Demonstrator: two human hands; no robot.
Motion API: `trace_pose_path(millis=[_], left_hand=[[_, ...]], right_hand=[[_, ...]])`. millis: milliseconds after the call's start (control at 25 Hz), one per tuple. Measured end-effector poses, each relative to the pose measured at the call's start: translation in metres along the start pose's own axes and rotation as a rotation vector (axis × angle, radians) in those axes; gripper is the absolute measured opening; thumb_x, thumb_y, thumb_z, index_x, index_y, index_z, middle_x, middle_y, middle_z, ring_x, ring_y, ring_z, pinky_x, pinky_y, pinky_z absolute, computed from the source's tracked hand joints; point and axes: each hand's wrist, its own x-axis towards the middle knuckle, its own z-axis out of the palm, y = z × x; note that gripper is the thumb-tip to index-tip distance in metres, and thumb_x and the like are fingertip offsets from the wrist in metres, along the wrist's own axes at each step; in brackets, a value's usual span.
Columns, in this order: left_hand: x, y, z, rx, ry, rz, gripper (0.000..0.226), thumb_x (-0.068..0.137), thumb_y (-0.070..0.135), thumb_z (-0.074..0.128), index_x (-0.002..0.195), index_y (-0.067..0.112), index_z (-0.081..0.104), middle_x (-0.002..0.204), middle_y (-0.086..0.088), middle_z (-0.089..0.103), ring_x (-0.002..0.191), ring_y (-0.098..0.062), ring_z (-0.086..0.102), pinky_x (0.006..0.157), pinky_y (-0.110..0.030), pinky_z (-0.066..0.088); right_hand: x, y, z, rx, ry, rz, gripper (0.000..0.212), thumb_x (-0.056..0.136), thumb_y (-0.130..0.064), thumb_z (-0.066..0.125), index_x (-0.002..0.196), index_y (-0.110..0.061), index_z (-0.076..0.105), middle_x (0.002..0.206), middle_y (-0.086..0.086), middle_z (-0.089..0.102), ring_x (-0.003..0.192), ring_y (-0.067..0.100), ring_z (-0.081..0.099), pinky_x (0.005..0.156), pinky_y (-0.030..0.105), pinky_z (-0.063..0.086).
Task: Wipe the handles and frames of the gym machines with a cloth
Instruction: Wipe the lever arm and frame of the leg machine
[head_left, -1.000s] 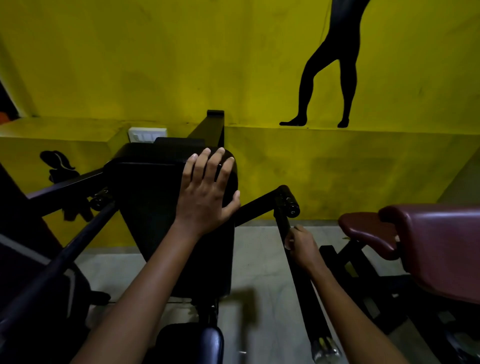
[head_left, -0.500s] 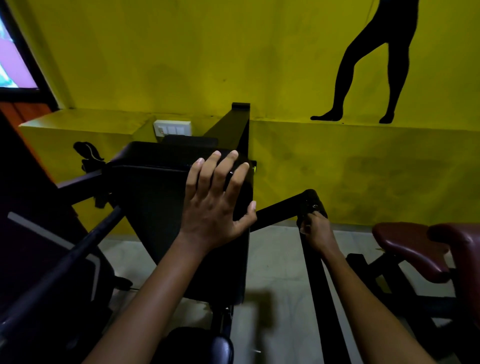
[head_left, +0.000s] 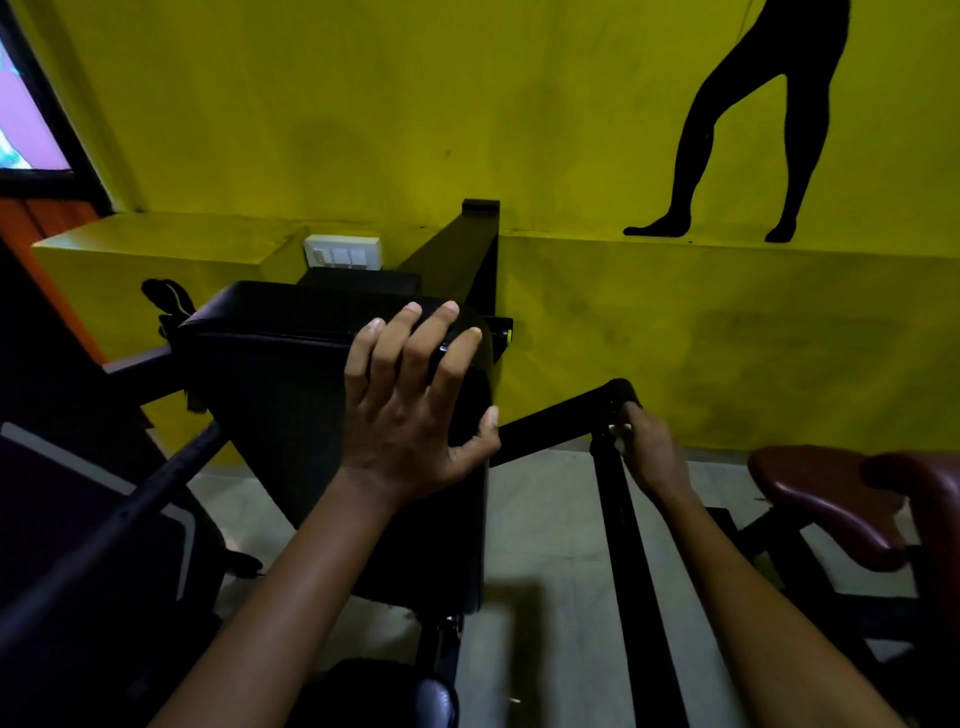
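A black gym machine stands in front of me against a yellow wall. My left hand (head_left: 410, 410) rests on the upper right corner of its black chest pad (head_left: 291, 395), fingers spread over the top edge and thumb against the side. My right hand (head_left: 652, 457) grips the top of the machine's black handle bar (head_left: 628, 561), just below the joint (head_left: 621, 395) where it meets a cross arm (head_left: 545, 428). Something dark lies over that joint by my fingers; I cannot tell whether it is a cloth. The black frame post (head_left: 470, 244) rises behind the pad.
A maroon padded seat (head_left: 831, 499) of another machine stands at the right. A second black bar (head_left: 130, 509) slants down at the left. A white switch plate (head_left: 343, 254) sits on the yellow ledge, with a lit screen (head_left: 26, 119) at top left. Grey floor lies below.
My right hand has slid up the handle bar from its middle to the top joint. My left hand has stayed on the pad's corner. The view has turned slightly left.
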Motion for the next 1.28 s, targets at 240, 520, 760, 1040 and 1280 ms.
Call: trace_pose_path(millis=[240,520,760,1040,1280], left_hand=[[0.000,0.001,-0.001,0.000,-0.018,-0.006,0.063,0.076,0.051,0.056,0.127,0.017,0.044,0.136,-0.007,0.040,0.129,-0.029,0.036,0.111,-0.042,0.021],[0.001,0.001,-0.003,0.004,-0.024,-0.003,0.062,0.077,0.051,0.055,0.127,0.016,0.043,0.136,-0.007,0.039,0.129,-0.030,0.035,0.110,-0.042,0.022],[0.001,0.001,-0.002,0.013,-0.016,0.004,0.062,0.077,0.051,0.055,0.127,0.016,0.043,0.135,-0.007,0.039,0.128,-0.029,0.036,0.110,-0.042,0.021],[0.001,0.000,-0.001,0.010,-0.011,0.008,0.062,0.078,0.050,0.055,0.127,0.014,0.044,0.135,-0.008,0.040,0.127,-0.030,0.036,0.109,-0.043,0.021],[0.001,0.002,-0.007,0.003,-0.067,-0.005,0.061,0.080,0.048,0.054,0.129,0.013,0.043,0.137,-0.010,0.038,0.129,-0.032,0.034,0.111,-0.044,0.020]], right_hand=[[-0.017,-0.002,-0.002,-0.072,-0.074,-0.047,0.034,0.076,0.005,0.065,0.109,-0.004,0.068,0.113,0.015,0.061,0.094,0.036,0.062,0.078,0.041,0.053],[-0.022,-0.001,0.002,0.089,-0.055,0.010,0.040,0.076,0.016,0.057,0.111,-0.001,0.068,0.111,0.016,0.063,0.097,0.032,0.062,0.086,0.039,0.054],[-0.031,0.002,-0.001,0.227,-0.037,0.189,0.034,0.081,0.014,0.054,0.105,-0.003,0.071,0.111,0.013,0.068,0.105,0.026,0.063,0.092,0.027,0.048],[-0.052,0.000,-0.008,0.301,-0.004,0.216,0.024,0.081,0.009,0.058,0.096,-0.003,0.072,0.097,0.011,0.073,0.095,0.019,0.066,0.074,0.017,0.043],[-0.069,-0.003,-0.014,0.296,-0.013,0.215,0.027,0.078,0.012,0.054,0.089,-0.005,0.071,0.092,0.011,0.073,0.090,0.021,0.067,0.073,0.021,0.048]])
